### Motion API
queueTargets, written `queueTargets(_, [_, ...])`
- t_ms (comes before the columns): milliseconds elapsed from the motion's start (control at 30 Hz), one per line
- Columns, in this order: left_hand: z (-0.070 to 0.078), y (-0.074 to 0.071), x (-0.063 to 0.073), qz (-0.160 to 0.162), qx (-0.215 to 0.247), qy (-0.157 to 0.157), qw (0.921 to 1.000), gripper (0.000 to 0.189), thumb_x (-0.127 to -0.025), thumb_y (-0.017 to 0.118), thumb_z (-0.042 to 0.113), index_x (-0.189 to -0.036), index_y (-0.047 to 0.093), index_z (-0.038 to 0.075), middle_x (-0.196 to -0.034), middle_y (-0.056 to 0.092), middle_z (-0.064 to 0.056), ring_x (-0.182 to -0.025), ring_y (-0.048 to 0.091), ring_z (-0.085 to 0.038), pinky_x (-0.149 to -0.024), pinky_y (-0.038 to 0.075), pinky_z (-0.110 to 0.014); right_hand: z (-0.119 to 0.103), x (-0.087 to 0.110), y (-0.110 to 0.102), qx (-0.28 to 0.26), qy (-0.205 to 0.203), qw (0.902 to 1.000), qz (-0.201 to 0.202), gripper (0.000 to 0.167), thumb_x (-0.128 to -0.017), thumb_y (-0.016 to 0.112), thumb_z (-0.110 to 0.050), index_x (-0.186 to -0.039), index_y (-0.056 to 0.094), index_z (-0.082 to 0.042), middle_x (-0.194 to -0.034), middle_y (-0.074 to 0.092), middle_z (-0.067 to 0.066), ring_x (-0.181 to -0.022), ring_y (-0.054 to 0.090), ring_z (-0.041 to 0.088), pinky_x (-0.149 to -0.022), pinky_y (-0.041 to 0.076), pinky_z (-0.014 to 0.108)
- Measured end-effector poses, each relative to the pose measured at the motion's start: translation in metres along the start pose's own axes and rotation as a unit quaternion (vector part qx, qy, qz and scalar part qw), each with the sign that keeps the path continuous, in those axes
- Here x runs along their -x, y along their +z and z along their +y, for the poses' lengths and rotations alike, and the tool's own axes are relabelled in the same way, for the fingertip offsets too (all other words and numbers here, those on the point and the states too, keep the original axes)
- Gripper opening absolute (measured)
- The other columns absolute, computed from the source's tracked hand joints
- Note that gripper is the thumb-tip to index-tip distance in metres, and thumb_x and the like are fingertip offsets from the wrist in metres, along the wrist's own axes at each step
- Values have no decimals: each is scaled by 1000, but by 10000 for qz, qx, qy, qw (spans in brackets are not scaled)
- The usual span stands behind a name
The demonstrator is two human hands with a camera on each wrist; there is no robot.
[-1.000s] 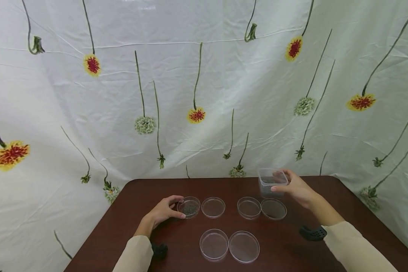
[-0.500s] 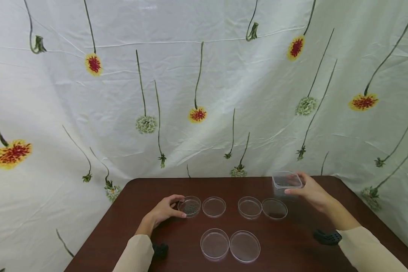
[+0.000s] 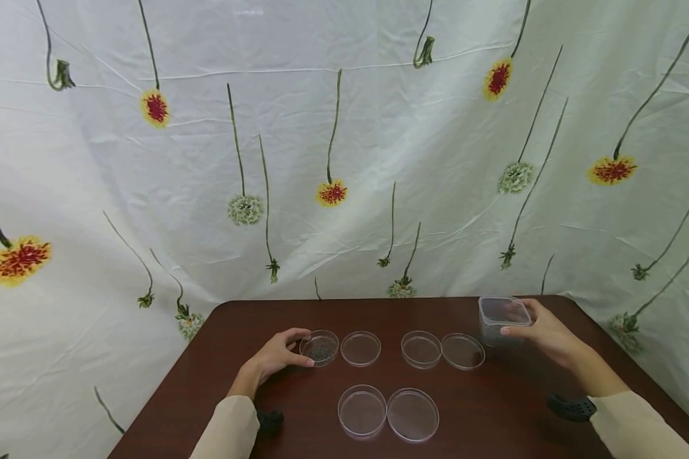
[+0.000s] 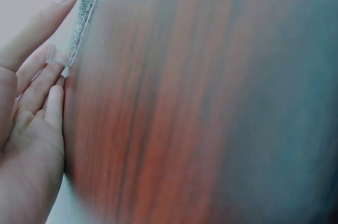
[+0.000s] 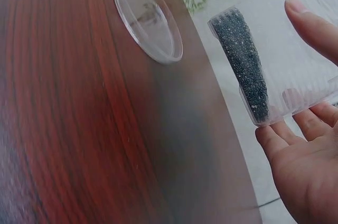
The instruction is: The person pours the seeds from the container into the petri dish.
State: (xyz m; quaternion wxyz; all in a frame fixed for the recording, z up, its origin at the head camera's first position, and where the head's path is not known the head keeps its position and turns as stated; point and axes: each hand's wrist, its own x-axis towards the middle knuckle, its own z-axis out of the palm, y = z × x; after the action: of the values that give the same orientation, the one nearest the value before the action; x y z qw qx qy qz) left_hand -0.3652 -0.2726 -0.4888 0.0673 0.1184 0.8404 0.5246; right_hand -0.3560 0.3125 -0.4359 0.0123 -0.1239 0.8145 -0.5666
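My right hand (image 3: pixel 542 328) grips a clear plastic tub (image 3: pixel 494 335) at the back right of the table, thumb in front and fingers behind. A layer of small black seeds (image 5: pixel 240 60) lies in the bottom of the tub. Whether its base touches the table I cannot tell. At the left, my left hand (image 3: pixel 278 354) holds the side of a clear petri dish (image 3: pixel 321 335), with the thumb at the near rim and a finger at the far rim. Small dark seeds (image 4: pixel 87 10) cover that dish's floor.
To the right of the seeded dish lies a clear round dish or lid (image 3: pixel 360 349). Another dish (image 3: pixel 421 349) and a thin round piece (image 3: pixel 462 352) sit side by side, left of the tub. Two more clear rounds (image 3: pixel 362 411) lie nearer. A flower-printed cloth (image 3: pixel 344 146) hangs behind the table.
The right hand has carried the tub rightward and lower, from behind the right-hand round piece to beside it. My left hand has stayed at the seeded dish.
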Motion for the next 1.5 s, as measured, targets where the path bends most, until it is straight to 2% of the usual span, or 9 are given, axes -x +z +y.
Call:
queueTargets(100, [0, 0, 0, -1, 3, 1, 10000, 77, -81, 92, 14, -146, 53, -2, -149, 50, -23, -145, 34, -50, -113, 36, -55, 4, 3, -5, 24, 63, 10000, 57, 84, -93, 78, -10, -148, 19, 15, -152, 33, 38, -134, 43, 44, -86, 50, 27])
queueTargets(333, [0, 0, 1, -18, 0, 23, 10000, 77, -81, 92, 14, -145, 53, -3, -147, 52, -23, -145, 35, -49, -114, 34, -56, 14, 10, -15, 143, -13, 9998, 108, 80, -94, 77, -8, -146, 22, 16, -150, 35, 41, -112, 52, 4, -83, 50, 23])
queueTargets(500, [3, 0, 3, -102, -97, 142, 9998, 76, -82, 90, 14, -146, 52, -4, -145, 53, -24, -145, 34, -50, -115, 33, -56, 19, 15, -22, 394, 144, 9991, 49, 82, -96, 75, -12, -148, 18, 17, -151, 33, 41, -127, 51, 33, -94, 50, 36])
queueTargets(600, [4, 0, 3, -120, -89, 141, 9998, 76, -83, 90, 14, -146, 51, -4, -144, 53, -24, -145, 33, -49, -115, 32, -56, 24, 18, -28, 370, 315, 9987, -149, 87, -98, 74, -14, -151, 12, 18, -153, 27, 42, -138, 34, 55, -105, 42, 60])
queueTargets(700, [4, 1, 3, -96, -96, 135, 9998, 76, -84, 89, 14, -146, 51, -4, -144, 54, -23, -145, 33, -49, -115, 32, -56, 33, 23, -35, 207, 519, 9975, -425, 90, -100, 71, -15, -153, 6, 16, -156, 20, 43, -142, 19, 61, -107, 31, 72])
queueTargets(933, [1, 0, 0, -91, -121, 153, 9998, 77, -83, 90, 16, -147, 51, -4, -144, 54, -22, -145, 33, -49, -115, 32, -55, 55, 33, -51, 35, 499, 9965, -673, 86, -101, 68, -9, -156, 5, 12, -158, 16, 39, -138, 40, 31, -93, 50, 30])
queueTargets(1000, [0, 0, 0, -93, -97, 156, 9998, 77, -83, 90, 16, -147, 51, -4, -144, 54, -22, -146, 33, -48, -116, 32, -55, 57, 33, -53, 12, 490, 9960, -748, 89, -101, 68, -9, -158, 3, 12, -159, 13, 40, -139, 40, 36, -93, 51, 29])
queueTargets(1100, [-1, -1, 0, -93, -95, 167, 9998, 77, -84, 90, 15, -147, 50, -4, -144, 54, -22, -145, 34, -48, -116, 32, -55, 56, 33, -54, -31, 546, 9948, -864, 93, -101, 67, -10, -158, -2, 13, -160, 8, 42, -144, 18, 60, -96, 50, 34])
queueTargets(1500, [0, -1, 1, -59, -49, 104, 9999, 77, -83, 90, 15, -146, 51, -3, -145, 53, -22, -145, 35, -47, -115, 34, -54, 56, 32, -52, -179, 650, 9946, -785, 95, -100, 68, -7, -157, -5, 13, -160, 7, 42, -144, 12, 62, -90, 50, 25])
